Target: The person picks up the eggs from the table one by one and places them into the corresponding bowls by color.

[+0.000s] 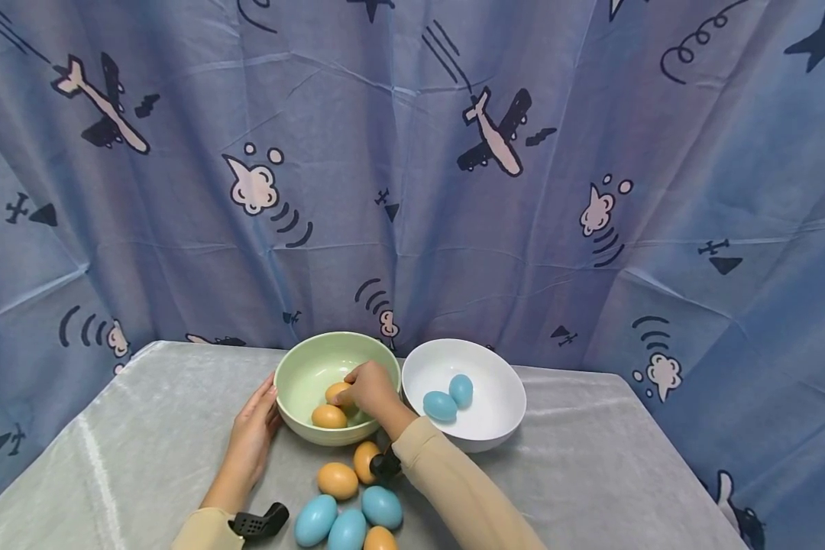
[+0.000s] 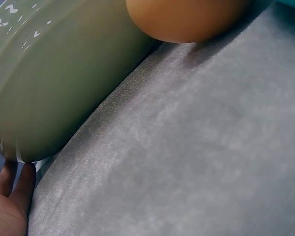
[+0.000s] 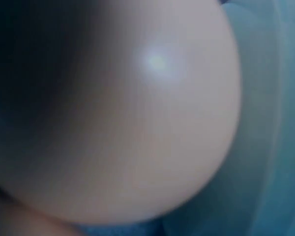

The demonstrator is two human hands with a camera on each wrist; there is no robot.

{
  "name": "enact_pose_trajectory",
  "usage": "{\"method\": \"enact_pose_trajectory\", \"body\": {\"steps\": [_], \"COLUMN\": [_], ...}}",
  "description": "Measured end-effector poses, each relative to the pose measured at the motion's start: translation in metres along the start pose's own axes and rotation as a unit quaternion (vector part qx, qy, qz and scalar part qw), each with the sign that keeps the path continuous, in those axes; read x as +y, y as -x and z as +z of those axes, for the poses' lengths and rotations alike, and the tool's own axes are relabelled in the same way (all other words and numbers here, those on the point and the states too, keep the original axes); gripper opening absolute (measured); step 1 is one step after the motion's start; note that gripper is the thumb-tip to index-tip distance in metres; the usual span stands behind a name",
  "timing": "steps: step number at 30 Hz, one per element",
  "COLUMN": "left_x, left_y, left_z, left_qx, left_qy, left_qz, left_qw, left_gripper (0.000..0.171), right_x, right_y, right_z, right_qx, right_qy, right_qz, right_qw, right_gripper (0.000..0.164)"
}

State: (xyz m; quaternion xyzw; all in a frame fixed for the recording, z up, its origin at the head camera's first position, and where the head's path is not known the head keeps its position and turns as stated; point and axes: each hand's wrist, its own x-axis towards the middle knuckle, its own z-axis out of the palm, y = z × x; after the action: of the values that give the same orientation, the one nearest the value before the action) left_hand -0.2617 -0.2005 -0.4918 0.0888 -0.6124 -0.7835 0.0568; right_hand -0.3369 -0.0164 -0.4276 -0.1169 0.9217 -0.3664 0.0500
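Observation:
In the head view my right hand [image 1: 374, 391] reaches down inside the light green bowl [image 1: 299, 374], thumb and fingers pinching an orange egg [image 1: 337, 392]. Just in front of that egg, a second orange egg [image 1: 328, 417] lies in the same bowl. My left hand [image 1: 250, 431] steadies the bowl from the left, its extended fingers touching the outer wall. The left wrist view shows fingertips [image 2: 24, 172] against the green bowl [image 2: 54, 83]. A large, blurred egg [image 3: 177, 113] fills most of the right wrist view, close to the camera.
Right of the green bowl stands a white bowl [image 1: 498, 389] holding two blue eggs [image 1: 440, 406]. On the grey cloth [image 1: 144, 458] in front lie more orange eggs [image 1: 338, 480] and blue eggs [image 1: 315, 521], partly under my right wrist. A patterned blue curtain [image 1: 344, 191] hangs behind.

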Motion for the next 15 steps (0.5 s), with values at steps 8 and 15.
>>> {"method": "enact_pose_trajectory", "body": {"steps": [8,15], "left_x": [0.0015,0.0019], "left_y": [0.0003,0.0007], "left_z": [0.0016,0.001], "left_qx": [0.004,0.003], "left_qy": [0.001,0.002], "left_qz": [-0.003,-0.005], "left_qw": [1.0,1.0], "left_gripper": [0.064,0.064], "right_x": [-0.0002,-0.0007], "right_y": [-0.0003,0.0003], "right_z": [-0.0005,-0.0003], "right_qx": [-0.003,-0.008], "right_qy": [0.02,0.031], "right_qz": [0.004,0.012], "right_qw": [1.0,0.999], "right_gripper": [0.039,0.041]}}
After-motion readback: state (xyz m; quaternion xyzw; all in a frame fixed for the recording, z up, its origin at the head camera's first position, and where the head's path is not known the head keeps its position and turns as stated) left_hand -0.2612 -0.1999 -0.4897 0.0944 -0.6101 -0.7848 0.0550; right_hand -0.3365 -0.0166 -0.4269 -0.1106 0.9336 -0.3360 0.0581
